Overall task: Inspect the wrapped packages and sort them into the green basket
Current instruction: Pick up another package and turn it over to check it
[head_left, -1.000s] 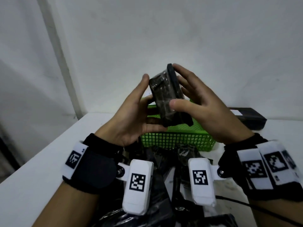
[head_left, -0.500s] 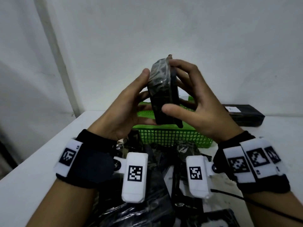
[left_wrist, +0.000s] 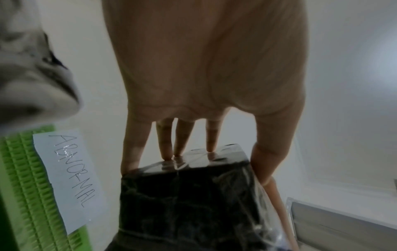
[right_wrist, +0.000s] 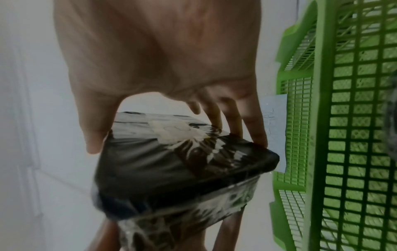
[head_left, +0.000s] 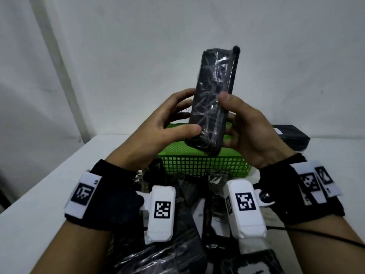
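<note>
Above wrapped packages piled nearest me, my left hand and right hand pinch a black package upright over the green basket, whose "ABNORMAL" label only my left wrist view reads.

A plain white table runs up to a pale wall and carries everything here. A green plastic mesh basket stands on it toward the wall, with a white paper label handwritten "ABNORMAL" taped to its wall. A heap of dark packages wrapped in clear crinkled film lies on the near side, just beside the basket, and a flat black rectangular box rests well off to the right near the wall.
</note>
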Demonstrator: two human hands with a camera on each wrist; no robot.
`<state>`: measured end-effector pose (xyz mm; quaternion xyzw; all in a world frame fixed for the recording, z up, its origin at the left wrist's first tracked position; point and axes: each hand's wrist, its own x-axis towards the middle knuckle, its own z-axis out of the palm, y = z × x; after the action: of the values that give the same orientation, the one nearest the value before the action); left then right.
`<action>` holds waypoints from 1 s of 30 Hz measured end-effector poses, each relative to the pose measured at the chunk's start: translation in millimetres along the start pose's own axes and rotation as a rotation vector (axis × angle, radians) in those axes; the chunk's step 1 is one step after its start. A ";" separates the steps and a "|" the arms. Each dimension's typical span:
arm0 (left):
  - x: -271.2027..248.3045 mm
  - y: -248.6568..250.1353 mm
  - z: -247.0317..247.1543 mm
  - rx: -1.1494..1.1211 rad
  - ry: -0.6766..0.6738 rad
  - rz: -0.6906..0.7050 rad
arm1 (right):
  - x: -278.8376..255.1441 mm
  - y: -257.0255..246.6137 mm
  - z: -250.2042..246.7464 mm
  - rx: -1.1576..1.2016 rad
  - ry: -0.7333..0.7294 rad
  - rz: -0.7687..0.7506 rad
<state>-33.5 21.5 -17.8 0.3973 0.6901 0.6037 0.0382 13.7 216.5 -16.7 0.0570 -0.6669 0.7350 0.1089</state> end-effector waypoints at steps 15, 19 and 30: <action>-1.7 18.9 2.1 -0.195 0.112 -0.080 | -0.4 2.6 -9.3 -0.760 -0.203 -0.328; -1.3 12.7 2.5 -0.113 0.120 -0.020 | -6.7 -6.1 -3.2 -0.400 -0.277 -0.195; -2.5 18.9 8.0 -0.128 0.056 0.035 | -3.7 -6.4 5.9 -0.217 0.005 -0.465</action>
<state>-18.1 25.7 -4.7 0.3887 0.6439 0.6581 0.0336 18.4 210.9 -10.7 0.1948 -0.7104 0.6146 0.2822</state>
